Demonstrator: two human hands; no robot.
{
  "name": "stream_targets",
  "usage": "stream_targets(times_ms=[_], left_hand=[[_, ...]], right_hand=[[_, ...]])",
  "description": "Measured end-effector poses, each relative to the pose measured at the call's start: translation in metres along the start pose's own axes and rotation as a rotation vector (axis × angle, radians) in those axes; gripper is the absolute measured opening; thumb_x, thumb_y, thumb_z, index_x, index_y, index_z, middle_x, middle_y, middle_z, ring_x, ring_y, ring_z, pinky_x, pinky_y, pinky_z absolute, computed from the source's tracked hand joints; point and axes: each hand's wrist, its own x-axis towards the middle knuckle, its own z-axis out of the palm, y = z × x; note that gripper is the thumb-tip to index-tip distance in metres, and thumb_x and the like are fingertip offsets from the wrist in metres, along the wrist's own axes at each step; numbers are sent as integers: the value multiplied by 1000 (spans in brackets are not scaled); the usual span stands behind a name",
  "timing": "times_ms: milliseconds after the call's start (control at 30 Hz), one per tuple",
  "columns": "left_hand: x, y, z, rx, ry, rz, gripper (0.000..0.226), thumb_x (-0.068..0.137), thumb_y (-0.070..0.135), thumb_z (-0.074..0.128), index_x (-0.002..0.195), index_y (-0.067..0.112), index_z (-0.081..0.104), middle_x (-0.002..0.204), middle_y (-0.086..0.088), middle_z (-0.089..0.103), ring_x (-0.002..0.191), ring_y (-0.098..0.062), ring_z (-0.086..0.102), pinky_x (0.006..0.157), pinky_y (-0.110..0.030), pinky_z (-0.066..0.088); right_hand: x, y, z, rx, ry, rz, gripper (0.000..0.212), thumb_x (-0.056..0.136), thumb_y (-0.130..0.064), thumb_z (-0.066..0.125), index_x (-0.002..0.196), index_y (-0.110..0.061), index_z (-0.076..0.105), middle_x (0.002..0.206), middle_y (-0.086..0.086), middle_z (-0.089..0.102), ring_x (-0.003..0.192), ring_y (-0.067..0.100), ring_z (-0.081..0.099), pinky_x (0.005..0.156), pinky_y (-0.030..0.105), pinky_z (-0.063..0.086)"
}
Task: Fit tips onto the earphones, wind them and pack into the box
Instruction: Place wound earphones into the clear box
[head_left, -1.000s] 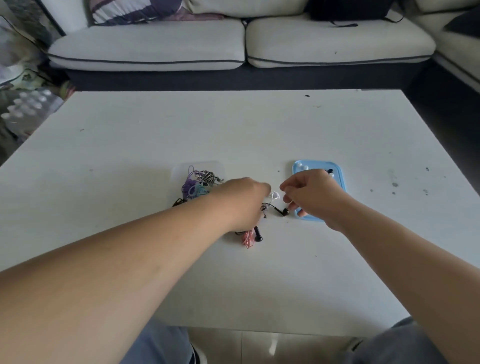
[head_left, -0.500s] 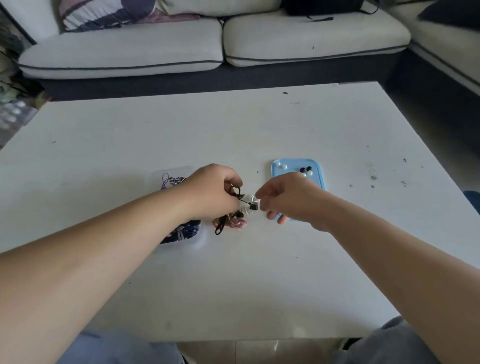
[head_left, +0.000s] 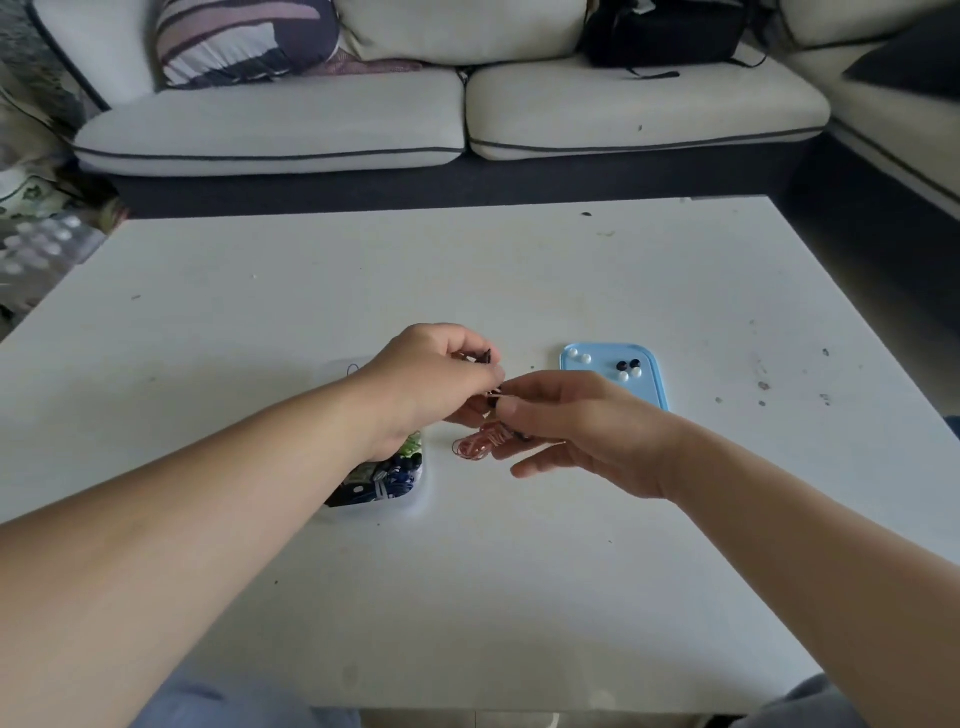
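The two hands are close together over the middle of the white table (head_left: 519, 597), almost touching. The left hand (head_left: 441, 379) has its fingers curled and pinches a small dark bud of the earphones (head_left: 475, 447). The right hand (head_left: 576, 426) pinches the thin cord just beside it with thumb and first finger. Its other fingers are spread out loose. I cannot tell if a tip is on the bud yet, because it is tiny and partly hidden by the fingers.

The rest of the pink cord hangs in a messy loop and lies on the table just under the hands.

The blue tray (head_left: 649, 389) sits to the right of the hands. A few white and black tips (head_left: 635, 372) lie at its far end. The clear box (head_left: 422, 486) is on the left and a bit nearer, partly under the left arm. It has other wound cords inside.

I think the earphones are very light and floppy. The cord is thin, will not keep a shape and can knot up fast. The bud looks like the one hard part, so that is the best place to hold. The tips look soft and squishy, and so small they could roll or pop away. Pulling hard where the cord meets the bud might break it, so a gentle hold seems best
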Motion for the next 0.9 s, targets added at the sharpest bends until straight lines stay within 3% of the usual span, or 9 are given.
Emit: stream_targets(times_ms=[100,233,367,500,600,733,900], left_hand=[[1,-2,0,25,-18,0,13,91,15,77,103,9,74,88,-7,71,69,-16,72,67,-27,62],[3,-5,1,77,-22,-48,18,92,22,77,102,8,73,85,-6,73,74,-20,73,79,-35,65],[6,-5,-1,-99,-57,-133,33,102,34,63,101,2,70,92,-10,69,73,-26,71,71,-38,62],[8,-5,-2,-293,-197,-193,25,105,19,48,99,4,68,91,-18,71,74,-29,67,68,-37,55],[9,-7,-3,-178,-156,-142,15,92,2,57,100,5,69,95,-19,73,76,-26,69,67,-34,57],[7,-8,-6,113,-44,-17,33,86,10,77,116,22,70,91,-4,70,69,-14,67,63,-24,56],[7,-10,-6,241,-92,92,41,81,21,86,118,31,72,75,7,56,60,-5,55,61,-24,52]], right_hand=[[4,5,1,-73,106,-23,19,97,-12,68,116,-8,72,102,14,78,103,34,73,93,43,60],[5,7,-2,-100,138,11,16,99,-10,64,111,-5,74,98,15,78,90,31,74,88,41,62],[4,5,-1,-3,90,13,26,103,-15,57,112,6,68,101,21,76,82,29,68,81,40,60],[4,2,-3,115,94,41,35,105,-16,47,109,14,64,92,26,72,77,32,63,76,46,58],[3,0,-3,164,118,75,27,103,-17,51,108,6,65,87,24,70,77,35,65,75,46,56],[5,6,-10,126,235,89,22,95,-14,70,106,5,68,83,17,67,79,39,72,88,55,60],[1,5,-9,85,167,93,27,91,-19,77,110,-2,71,82,10,69,94,42,75,71,40,57]])
